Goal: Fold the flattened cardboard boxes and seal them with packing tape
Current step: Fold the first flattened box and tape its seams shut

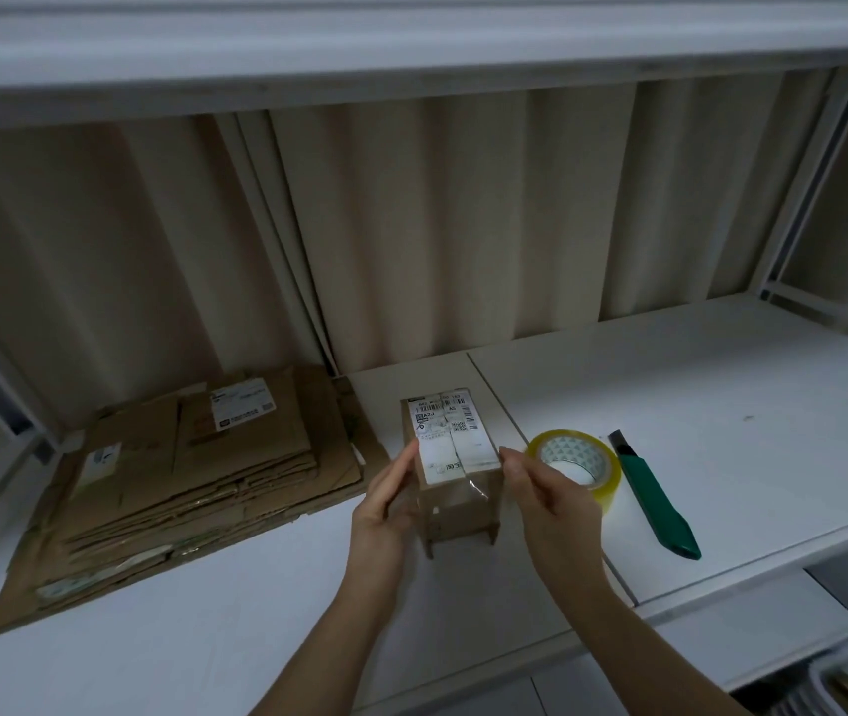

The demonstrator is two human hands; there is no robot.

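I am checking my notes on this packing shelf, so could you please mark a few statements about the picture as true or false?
1. Both hands hold the small box. True: the left hand and right hand grip the small box from either side.
2. The tape roll lies left of the box. False: the tape roll lies to its right.
3. A green knife lies beside the tape roll. True: the knife lies on the shelf, right of the roll.
4. The flat cardboard is stacked on the right. False: the flat cardboard stack lies on the left.
5. The box has no label. False: a white label covers its top.
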